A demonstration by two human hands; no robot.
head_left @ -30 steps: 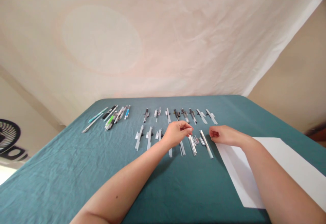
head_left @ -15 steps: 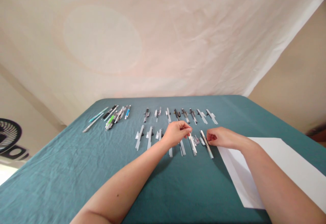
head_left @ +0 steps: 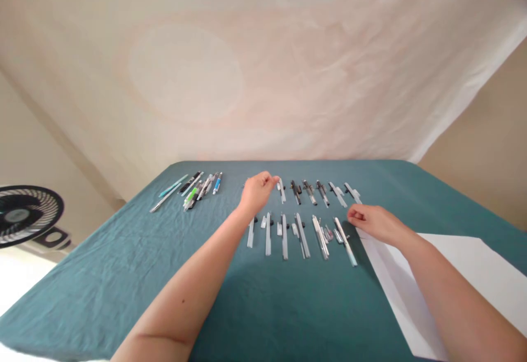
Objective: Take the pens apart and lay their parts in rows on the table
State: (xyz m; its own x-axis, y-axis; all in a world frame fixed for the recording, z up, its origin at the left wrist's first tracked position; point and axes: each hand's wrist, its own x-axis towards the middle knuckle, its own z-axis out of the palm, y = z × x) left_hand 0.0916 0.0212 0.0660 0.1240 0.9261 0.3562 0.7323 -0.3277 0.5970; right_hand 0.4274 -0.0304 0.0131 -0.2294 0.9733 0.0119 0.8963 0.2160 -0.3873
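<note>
My left hand (head_left: pixel 259 191) hovers over the back row of pens, its fingers curled closed with nothing visible sticking out. It covers part of that row, just left of a clear pen (head_left: pixel 281 191). My right hand (head_left: pixel 376 224) is closed too, fingers curled in, near the corner of the white paper. No object shows in it. Beside its fingertips lies the rightmost white pen (head_left: pixel 346 241) of the front row, with a small clear piece (head_left: pixel 338 236) at its left. Another white pen (head_left: pixel 320 237) and several clear pens (head_left: pixel 302 236) continue this row leftward.
Several dark pens (head_left: pixel 295 192) lie in the back row. A loose pile of mixed pens (head_left: pixel 201 187) is at the far left of the green cloth (head_left: pixel 123 274). White paper (head_left: pixel 461 280) lies under my right forearm. A black fan (head_left: pixel 24 216) stands off the left side.
My left hand has left the white pen in the front row and moved up and left over the back row. My right hand has drawn slightly away from the rightmost pen. The view shifted left.
</note>
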